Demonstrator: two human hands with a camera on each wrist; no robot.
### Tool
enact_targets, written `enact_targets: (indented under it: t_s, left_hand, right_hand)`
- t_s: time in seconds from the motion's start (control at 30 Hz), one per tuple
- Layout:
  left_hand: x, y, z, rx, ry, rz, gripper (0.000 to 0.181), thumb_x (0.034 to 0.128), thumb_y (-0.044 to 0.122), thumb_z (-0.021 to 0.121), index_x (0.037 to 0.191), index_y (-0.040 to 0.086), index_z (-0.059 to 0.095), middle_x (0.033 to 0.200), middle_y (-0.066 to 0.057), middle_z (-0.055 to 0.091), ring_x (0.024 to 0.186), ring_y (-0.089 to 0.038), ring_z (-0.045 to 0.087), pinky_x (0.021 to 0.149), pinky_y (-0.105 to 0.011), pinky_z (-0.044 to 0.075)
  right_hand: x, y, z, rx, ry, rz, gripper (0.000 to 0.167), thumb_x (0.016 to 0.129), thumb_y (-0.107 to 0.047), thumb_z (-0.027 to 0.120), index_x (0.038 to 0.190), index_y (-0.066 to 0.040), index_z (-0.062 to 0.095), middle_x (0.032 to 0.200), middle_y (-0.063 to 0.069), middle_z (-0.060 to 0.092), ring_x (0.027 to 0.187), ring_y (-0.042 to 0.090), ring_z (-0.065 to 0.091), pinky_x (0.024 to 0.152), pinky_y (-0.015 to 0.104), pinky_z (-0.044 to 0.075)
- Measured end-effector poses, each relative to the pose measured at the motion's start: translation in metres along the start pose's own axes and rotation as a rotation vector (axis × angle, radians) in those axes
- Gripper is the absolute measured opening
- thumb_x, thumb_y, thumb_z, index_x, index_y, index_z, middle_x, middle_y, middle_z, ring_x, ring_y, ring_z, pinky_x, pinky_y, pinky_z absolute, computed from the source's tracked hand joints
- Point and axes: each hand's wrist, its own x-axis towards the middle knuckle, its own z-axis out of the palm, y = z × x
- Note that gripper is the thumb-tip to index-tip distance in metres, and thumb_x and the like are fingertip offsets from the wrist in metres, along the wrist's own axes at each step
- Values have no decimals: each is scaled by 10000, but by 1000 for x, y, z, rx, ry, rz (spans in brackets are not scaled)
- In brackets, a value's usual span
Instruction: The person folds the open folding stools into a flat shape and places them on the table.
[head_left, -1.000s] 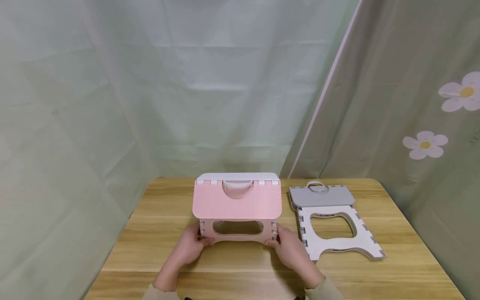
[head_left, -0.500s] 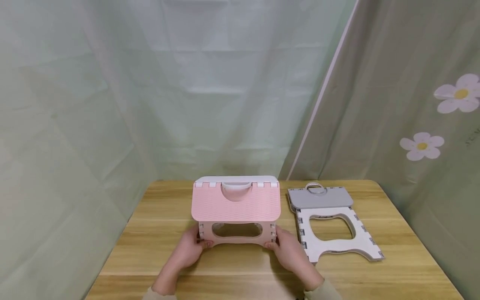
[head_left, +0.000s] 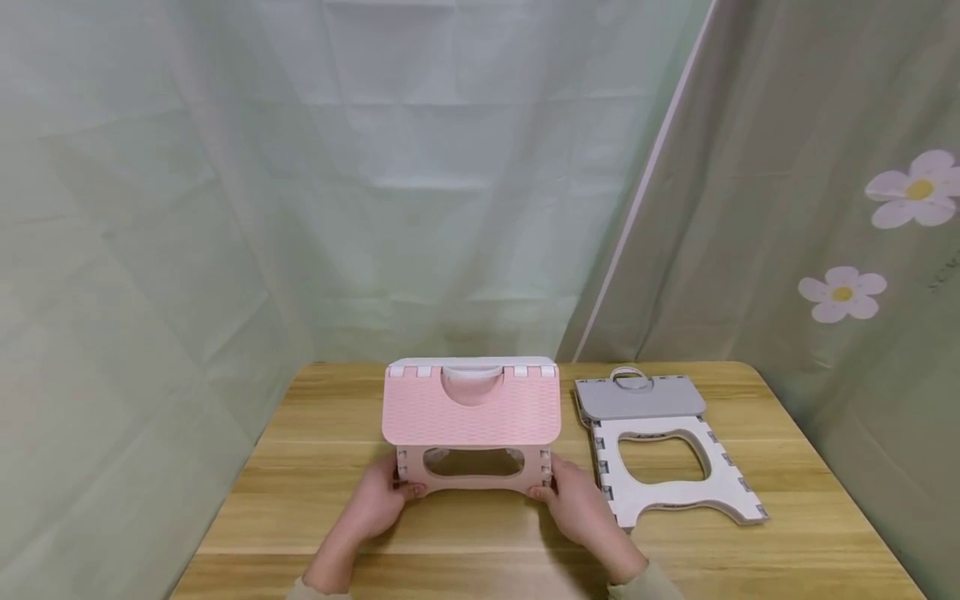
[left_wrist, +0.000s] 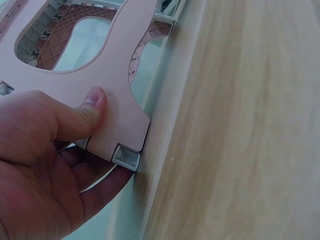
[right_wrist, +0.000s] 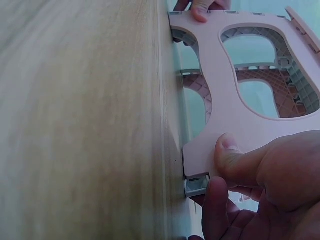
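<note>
A pink and white folding stool (head_left: 471, 421) stands on the wooden table, its textured pink top half tilted toward me and its legs partly spread. My left hand (head_left: 377, 498) grips the lower left corner of the near leg panel, thumb on the front face and fingers behind the edge, as the left wrist view shows on the pink panel (left_wrist: 117, 110). At the lower right corner, my right hand (head_left: 577, 502) pinches the same panel in the same manner; in the right wrist view its thumb lies flat on the pink leg (right_wrist: 200, 155).
A grey and white folding stool (head_left: 652, 492) lies folded flat on the table (head_left: 300, 467), to the right of my right hand. Pale green curtains (head_left: 450, 208) hang behind and at both sides, with white flowers (head_left: 842, 294) on the right.
The head view has tipped slightly, so everything sits a little lower in the frame. Both hands keep their hold on the pink stool, whose pose looks nearly the same.
</note>
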Motion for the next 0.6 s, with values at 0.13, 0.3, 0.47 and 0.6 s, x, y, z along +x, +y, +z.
enact_targets:
  t_s: [0.13, 0.3, 0.47, 0.6]
  left_hand:
    - [1, -1, 0, -1, -4, -2, 380, 855, -17, 841, 1189, -39, 659, 987, -58, 726, 900, -168, 680, 817, -346, 579]
    - [2, 1, -1, 19, -4, -3, 388, 859, 6, 846, 1201, -39, 667, 990, -54, 723, 904, -169, 674, 829, -373, 575]
    - [-1, 2, -1, 20, -8, -19, 351, 862, 13, 845, 1168, -30, 677, 987, -47, 728, 885, -159, 669, 825, -363, 573]
    - [-1, 2, 1, 9, -9, -8, 331, 871, 13, 836, 1161, -23, 681, 976, -38, 727, 862, -151, 665, 790, -330, 571]
  right_hand:
    - [0, 0, 0, -5, 3, 2, 313, 966, -326, 784, 1184, -138, 662, 1041, 89, 713, 1021, 304, 691, 848, 538, 569]
    - [1, 0, 1, 4, 11, -1, 346, 963, -326, 781, 1225, -125, 679, 1095, 117, 729, 1076, 349, 696, 898, 564, 566]
    - [0, 2, 4, -2, 14, -3, 334, 960, -330, 784, 1212, -133, 687, 1100, 130, 726, 1070, 369, 697, 896, 575, 567]
    - [0, 3, 3, -10, 25, -10, 314, 959, -333, 784, 1192, -141, 698, 1106, 131, 731, 1078, 374, 699, 902, 576, 566]
